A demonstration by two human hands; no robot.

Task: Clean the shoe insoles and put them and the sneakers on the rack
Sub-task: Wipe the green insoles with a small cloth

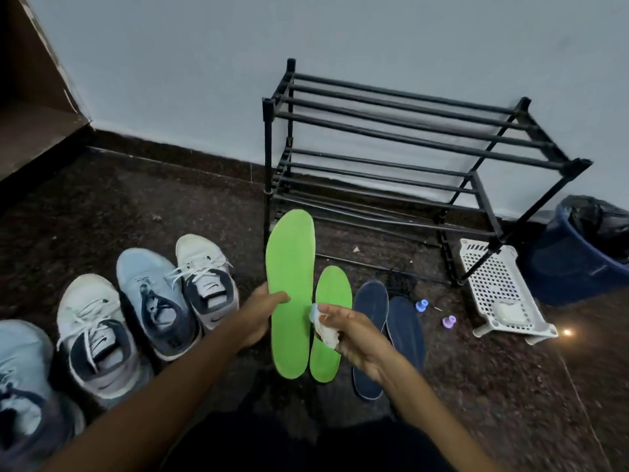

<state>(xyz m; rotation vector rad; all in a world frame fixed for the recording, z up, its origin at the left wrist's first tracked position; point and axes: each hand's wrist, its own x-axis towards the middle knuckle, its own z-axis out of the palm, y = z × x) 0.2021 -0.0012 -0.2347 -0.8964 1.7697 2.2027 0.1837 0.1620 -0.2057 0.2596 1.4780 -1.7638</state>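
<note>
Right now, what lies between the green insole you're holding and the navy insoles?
The second green insole, on the floor, partly behind the right hand gripping a white wipe. Head view.

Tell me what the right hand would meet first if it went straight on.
Probably the green insole that the left hand holds; the right hand points its wipe there, though depth is unclear.

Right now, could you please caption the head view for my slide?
Left hand holds a green insole; right hand pinches a cloth before the rack.
</note>
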